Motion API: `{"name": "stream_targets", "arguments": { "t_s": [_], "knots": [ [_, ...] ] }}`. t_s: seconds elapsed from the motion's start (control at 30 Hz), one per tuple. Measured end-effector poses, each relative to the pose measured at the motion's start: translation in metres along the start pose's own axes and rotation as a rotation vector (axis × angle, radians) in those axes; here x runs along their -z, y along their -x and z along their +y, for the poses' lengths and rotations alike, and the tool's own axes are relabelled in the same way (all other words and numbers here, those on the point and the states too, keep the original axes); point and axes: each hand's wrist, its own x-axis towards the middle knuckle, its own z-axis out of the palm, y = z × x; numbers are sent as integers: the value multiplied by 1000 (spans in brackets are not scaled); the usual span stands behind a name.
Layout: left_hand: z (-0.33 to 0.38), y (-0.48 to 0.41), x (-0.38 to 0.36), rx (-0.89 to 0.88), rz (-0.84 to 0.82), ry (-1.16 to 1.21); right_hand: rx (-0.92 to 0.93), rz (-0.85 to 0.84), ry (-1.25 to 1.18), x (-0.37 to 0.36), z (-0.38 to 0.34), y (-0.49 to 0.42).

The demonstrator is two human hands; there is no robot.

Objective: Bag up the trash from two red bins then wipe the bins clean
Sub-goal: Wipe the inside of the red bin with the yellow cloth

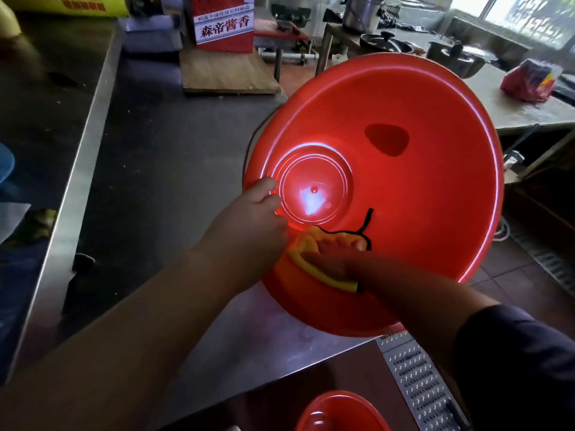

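Well, a second round red plastic bin (340, 413) sits nearest, below. My right hand (337, 258) presses a yellow black-edged cloth (314, 270), fingers flat, inside the big tilted red plastic bin (429, 197) on the grey steel counter (174, 157); my left hand (255, 209) grips its rim.

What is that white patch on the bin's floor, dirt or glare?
Head view: the patch on the floor of the bin looks like glare, as it is bright and hard-edged, with matching white streaks along the rim. The window at top right is blown out, and the wide lens bends the edge of the counter.
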Motion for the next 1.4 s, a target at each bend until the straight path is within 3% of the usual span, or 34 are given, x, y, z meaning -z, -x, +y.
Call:
{"name": "stream_targets", "arguments": {
  "t_s": [0.17, 0.4, 0.57, 0.67, 0.73, 1.1, 1.23, 1.4],
  "knots": [
    [-3, 6, 0, 27, -69, 14, 0, -11, -11, 8, -1, 22],
    [-8, 14, 2, 5, -130, -17, 225, 40, 27, 9, 6, 112],
    [-16, 14, 2, 21, -184, -46, 290, 304, 326, 13, 18, 157],
    [-23, 11, 7, 33, -228, -38, 347, 582, 380, 6, 21, 152],
    [-27, 11, 8, 29, -252, -35, 381, 667, 401, -1, 17, 144],
    [-29, 6, 0, 49, -137, -44, 416, 760, 356, -19, 7, 137],
    [-18, 9, 0, 146, -165, -60, 454, 845, 316, -21, 5, 138],
    [27, -2, -4, 132, -204, -36, 376, 888, 202, 1, -7, 139]
  ]
}}
